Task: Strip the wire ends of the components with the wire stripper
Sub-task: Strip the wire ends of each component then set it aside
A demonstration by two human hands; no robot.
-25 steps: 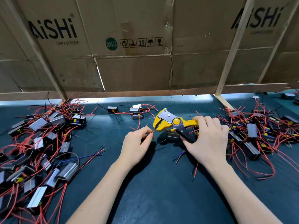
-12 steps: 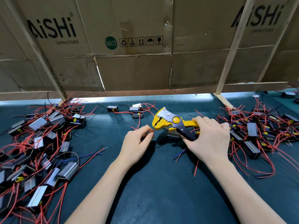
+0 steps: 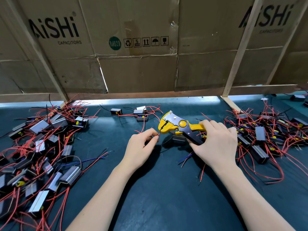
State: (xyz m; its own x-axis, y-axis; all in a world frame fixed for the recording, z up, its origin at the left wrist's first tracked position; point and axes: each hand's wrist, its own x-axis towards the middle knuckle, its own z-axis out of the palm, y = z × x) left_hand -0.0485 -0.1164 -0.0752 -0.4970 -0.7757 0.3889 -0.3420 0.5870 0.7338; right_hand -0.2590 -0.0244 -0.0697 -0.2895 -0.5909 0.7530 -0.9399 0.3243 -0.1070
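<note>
My right hand (image 3: 216,144) grips the handles of a yellow and black wire stripper (image 3: 173,125), whose jaws point left. My left hand (image 3: 141,145) pinches the end of a thin red wire (image 3: 144,125) between thumb and forefinger, its tip just at the stripper's jaws. Under the stripper a small dark boxy component (image 3: 179,139) lies on the dark green table mat (image 3: 158,189), partly hidden by the tool. Whether the jaws clamp the wire I cannot tell.
A heap of components with red wires (image 3: 38,147) covers the left of the mat. Another heap (image 3: 266,137) lies at the right. A few components (image 3: 140,114) sit at the back centre. Cardboard boxes (image 3: 133,55) and wooden struts wall off the far side.
The stripper and both hands shifted slightly left. The red wire's tip, pinched by my left hand, now sits at the jaws.
</note>
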